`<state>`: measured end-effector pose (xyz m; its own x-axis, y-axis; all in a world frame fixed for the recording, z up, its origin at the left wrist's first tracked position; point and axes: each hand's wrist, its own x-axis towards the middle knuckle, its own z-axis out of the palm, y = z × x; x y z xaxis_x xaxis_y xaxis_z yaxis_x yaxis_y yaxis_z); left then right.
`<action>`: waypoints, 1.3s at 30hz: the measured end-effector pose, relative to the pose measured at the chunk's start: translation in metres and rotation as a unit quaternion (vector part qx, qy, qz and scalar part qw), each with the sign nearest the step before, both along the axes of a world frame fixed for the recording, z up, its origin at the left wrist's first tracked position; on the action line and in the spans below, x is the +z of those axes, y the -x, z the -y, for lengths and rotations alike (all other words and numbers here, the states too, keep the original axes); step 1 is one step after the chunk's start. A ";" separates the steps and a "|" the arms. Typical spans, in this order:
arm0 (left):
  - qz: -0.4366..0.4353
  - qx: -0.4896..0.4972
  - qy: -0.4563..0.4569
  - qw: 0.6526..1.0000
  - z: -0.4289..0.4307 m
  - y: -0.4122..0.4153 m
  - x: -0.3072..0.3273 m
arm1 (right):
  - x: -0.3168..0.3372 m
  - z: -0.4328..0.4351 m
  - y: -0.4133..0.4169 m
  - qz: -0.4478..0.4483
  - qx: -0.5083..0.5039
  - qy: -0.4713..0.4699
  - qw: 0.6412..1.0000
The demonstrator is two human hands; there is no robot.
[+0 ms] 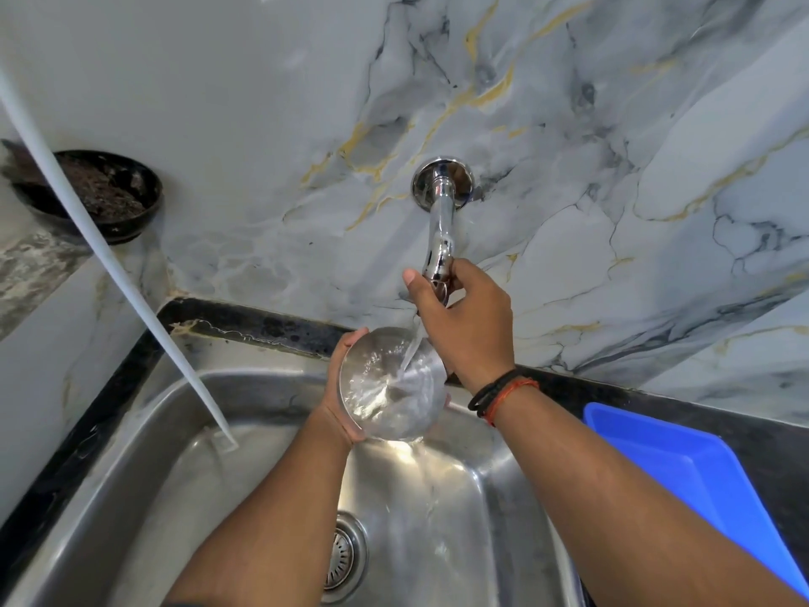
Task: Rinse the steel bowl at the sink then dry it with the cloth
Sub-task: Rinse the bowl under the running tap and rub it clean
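My left hand (339, 389) grips the small steel bowl (389, 383) from its left side, holding it tilted over the steel sink (184, 475). Water from the chrome wall tap (440, 221) runs into the bowl, splashes inside it and spills over its lower edge into the basin. My right hand (464, 322) is closed around the tap's end, just above and to the right of the bowl. No cloth is in view.
A blue plastic tray (691, 475) leans at the sink's right on the black counter (766, 435). A white hose (109, 256) slants down into the sink's left side. A dark bowl of dark matter (96, 190) sits at the far left. The drain (346, 558) lies below.
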<state>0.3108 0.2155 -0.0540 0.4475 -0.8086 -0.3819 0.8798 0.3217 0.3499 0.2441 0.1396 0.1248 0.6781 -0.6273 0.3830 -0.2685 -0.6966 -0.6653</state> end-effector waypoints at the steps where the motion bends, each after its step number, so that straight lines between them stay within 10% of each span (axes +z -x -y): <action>1: -0.008 0.035 -0.064 0.997 -0.001 0.002 -0.010 | -0.001 0.000 -0.001 0.010 0.005 -0.023 1.000; 9: -0.059 -0.081 0.101 0.990 0.003 0.001 0.032 | -0.005 0.004 0.000 0.056 0.048 -0.111 0.991; 14: 0.121 -0.141 -0.126 0.974 0.000 -0.012 0.037 | -0.004 0.005 0.002 0.062 0.061 -0.084 0.993; 22: 0.494 -0.219 -0.315 0.780 0.017 -0.007 0.048 | -0.007 0.005 0.000 0.081 0.064 -0.066 0.992; 27: 0.683 -0.183 -0.479 0.520 0.018 -0.007 0.043 | -0.007 0.006 0.000 0.091 0.067 -0.061 0.992; 30: 0.716 -0.126 -0.495 0.476 0.013 -0.010 0.041 | -0.007 0.007 0.000 0.090 0.071 -0.059 0.992; 32: 0.654 -0.121 -0.478 0.574 0.011 -0.013 0.039 | -0.008 0.008 0.000 0.087 0.072 -0.062 0.992; 35: 0.340 -0.077 -0.341 0.873 -0.001 -0.019 0.041 | -0.007 0.007 0.001 0.095 0.079 -0.104 0.987; 39: 0.029 -0.037 -0.165 0.985 -0.028 -0.029 0.025 | -0.007 0.011 0.005 0.125 0.091 -0.220 0.963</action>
